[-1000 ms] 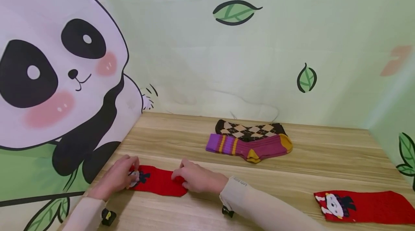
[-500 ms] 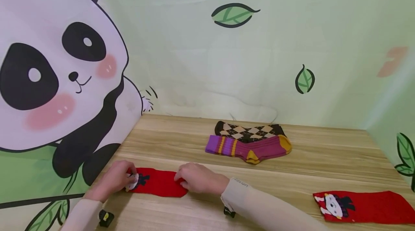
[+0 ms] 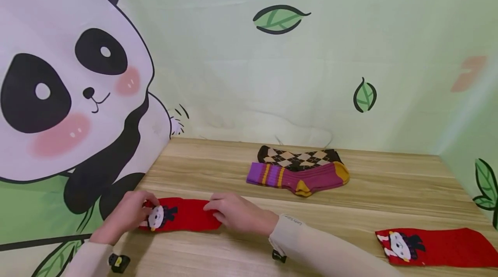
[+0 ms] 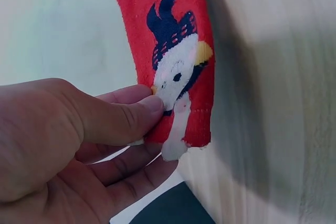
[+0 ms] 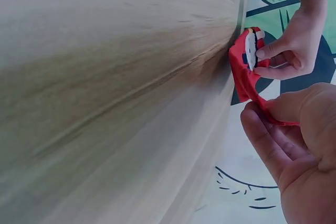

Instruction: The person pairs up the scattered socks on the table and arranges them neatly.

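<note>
A red sock [image 3: 190, 215] with a white animal face and dark hat stretches between my two hands at the table's left. With thumb and fingers my left hand [image 3: 130, 213] pinches its cuff end, the thumb lying over the printed face [image 4: 176, 72] in the left wrist view. My right hand [image 3: 241, 213] pinches the other end of the sock, its thumb on top. The right wrist view has the sock [image 5: 244, 77] sagging between both hands. Part of each end is hidden by fingers.
A matching red sock [image 3: 447, 247] lies flat at the right front of the wooden table [image 3: 218, 162]. Toward the back, a purple sock with yellow bands [image 3: 315, 179] lies against a black-and-tan argyle sock [image 3: 299, 158]. A panda-printed wall [image 3: 116, 108] borders the left side.
The red sock has shifted slightly left with both hands holding it, and more of its printed face shows. The other socks stay put.
</note>
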The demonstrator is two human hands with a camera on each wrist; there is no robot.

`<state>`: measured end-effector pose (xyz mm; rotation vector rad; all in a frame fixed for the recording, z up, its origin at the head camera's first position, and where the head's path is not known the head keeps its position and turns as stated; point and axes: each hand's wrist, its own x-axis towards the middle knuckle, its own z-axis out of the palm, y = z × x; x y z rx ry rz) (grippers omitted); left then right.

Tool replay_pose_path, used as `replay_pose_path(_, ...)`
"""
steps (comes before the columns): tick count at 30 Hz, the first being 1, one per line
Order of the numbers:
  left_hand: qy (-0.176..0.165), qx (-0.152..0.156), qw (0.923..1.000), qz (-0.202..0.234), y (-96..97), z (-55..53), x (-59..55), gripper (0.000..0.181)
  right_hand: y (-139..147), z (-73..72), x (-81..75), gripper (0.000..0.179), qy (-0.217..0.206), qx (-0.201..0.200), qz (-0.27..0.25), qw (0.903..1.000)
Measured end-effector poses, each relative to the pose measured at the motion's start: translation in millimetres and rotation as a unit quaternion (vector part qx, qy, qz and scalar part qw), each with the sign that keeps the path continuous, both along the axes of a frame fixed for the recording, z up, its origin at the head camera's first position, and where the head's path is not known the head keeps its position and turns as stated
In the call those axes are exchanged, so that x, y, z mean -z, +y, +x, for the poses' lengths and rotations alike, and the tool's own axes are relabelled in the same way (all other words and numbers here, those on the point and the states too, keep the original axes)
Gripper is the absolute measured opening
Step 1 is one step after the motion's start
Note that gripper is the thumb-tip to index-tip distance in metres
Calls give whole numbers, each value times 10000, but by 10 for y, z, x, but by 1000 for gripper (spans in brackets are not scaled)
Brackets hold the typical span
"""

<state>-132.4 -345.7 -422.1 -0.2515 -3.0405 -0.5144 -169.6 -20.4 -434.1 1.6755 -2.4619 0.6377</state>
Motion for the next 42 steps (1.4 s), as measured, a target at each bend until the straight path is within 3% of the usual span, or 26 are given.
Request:
replay_pose_path(6,177,81,9998,70,11,23,-38,20,26,17,-22,32,154,94,40,9998)
replay_pose_path(23,704,365,9967,170,181,15,-138,20,290,-37,-192,39,-76,238,200,9995)
replay_pose_path(28,617,391,9971,217,250,18,-174,20,375,-32,-238,40,-21,346,372,9987)
replay_pose_path(42,1063,766,9914,71,512,-22,-243,21,697,-21,-338,39,138,397,102,9991)
